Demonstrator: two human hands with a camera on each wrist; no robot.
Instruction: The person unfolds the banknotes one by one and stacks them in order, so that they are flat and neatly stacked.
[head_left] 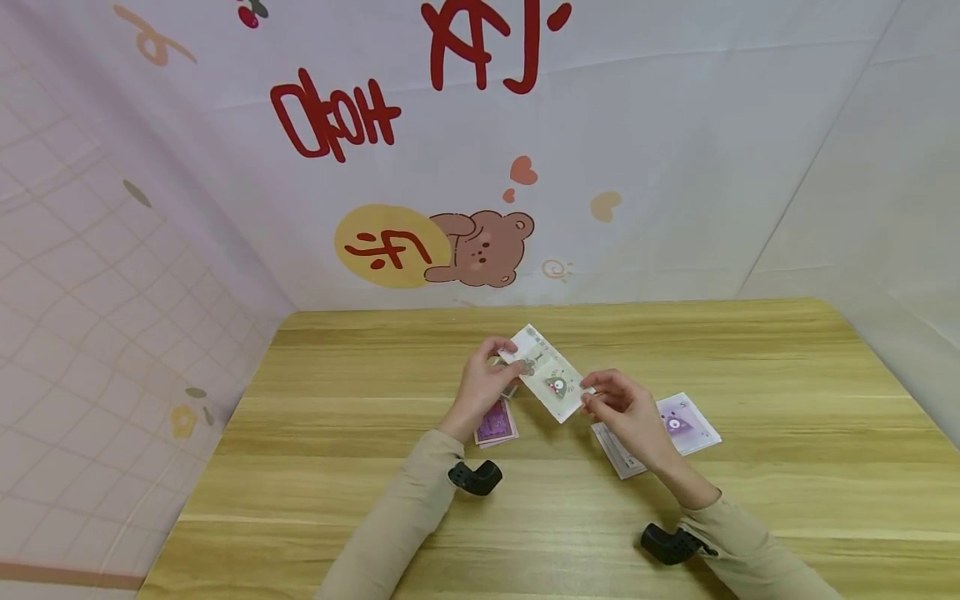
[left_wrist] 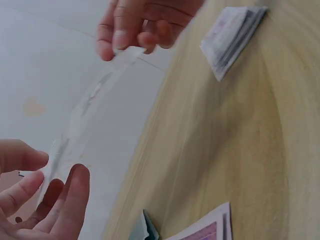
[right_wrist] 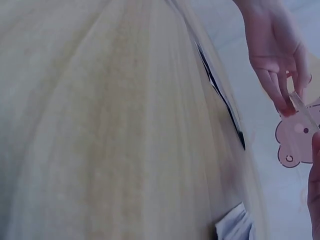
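A pale play-money note (head_left: 551, 371) with a green cartoon creature is stretched between both hands above the table. My left hand (head_left: 480, 387) pinches its upper left end between thumb and fingers. At the opposite end, the thumb and fingertips of my right hand (head_left: 632, 417) pinch a corner. The left wrist view catches the note (left_wrist: 92, 107) almost edge-on and slightly bowed. Below the left hand lie purple notes (head_left: 495, 425) and, partly hidden by that hand, a greenish note (left_wrist: 143, 227). Behind the right forearm, a purple-creature note (head_left: 688, 427) tops a pile beside greyish notes (head_left: 617, 454).
The wooden table (head_left: 360, 467) meets a white cloth backdrop (head_left: 660, 125) printed with a bear and red characters. A grid-patterned cloth (head_left: 97, 333) hangs on the left. Black wrist devices (head_left: 476, 477) sit at both sleeves.
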